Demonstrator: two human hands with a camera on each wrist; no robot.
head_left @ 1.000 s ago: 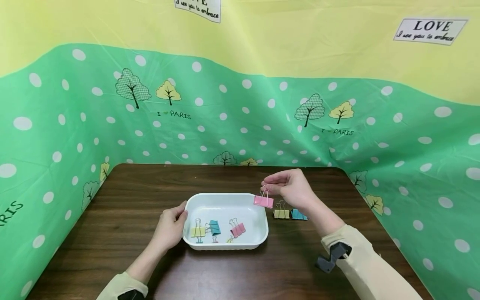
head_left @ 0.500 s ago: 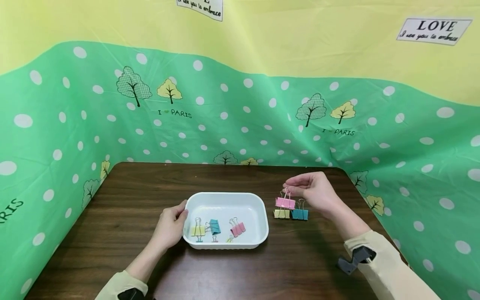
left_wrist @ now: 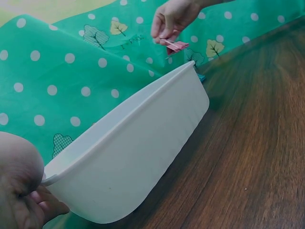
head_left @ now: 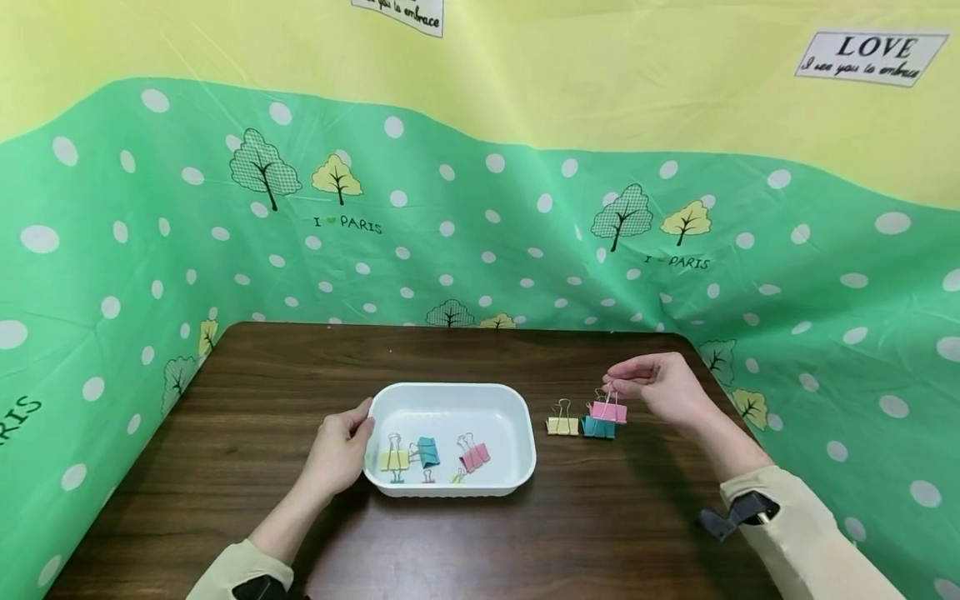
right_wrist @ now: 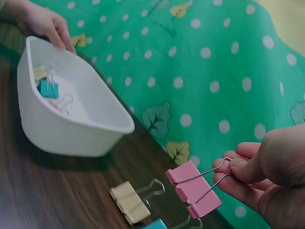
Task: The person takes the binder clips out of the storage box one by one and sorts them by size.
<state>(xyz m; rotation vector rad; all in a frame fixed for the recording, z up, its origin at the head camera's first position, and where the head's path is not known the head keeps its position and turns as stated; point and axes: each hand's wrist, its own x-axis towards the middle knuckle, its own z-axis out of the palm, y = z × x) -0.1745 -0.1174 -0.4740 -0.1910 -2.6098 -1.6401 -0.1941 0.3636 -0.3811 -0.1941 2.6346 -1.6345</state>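
My right hand pinches a pink binder clip by its wire handles, over the right end of a blue binder clip on the table. Left of that blue clip stands a yellow binder clip, handles up. In the right wrist view the pink clip hangs above the table, apart from the yellow clip. My left hand grips the left end of a white plastic tray. Inside lie a yellow clip, a blue clip and a pink clip.
Smaller clips, partly hidden, lie along the tray's front wall. The dark wooden table reaches back to a green and yellow patterned curtain, which also encloses both sides.
My right hand has carried the pink binder clip rightward, from the tray's right corner past the yellow clip to the blue one. My left hand stays on the tray.
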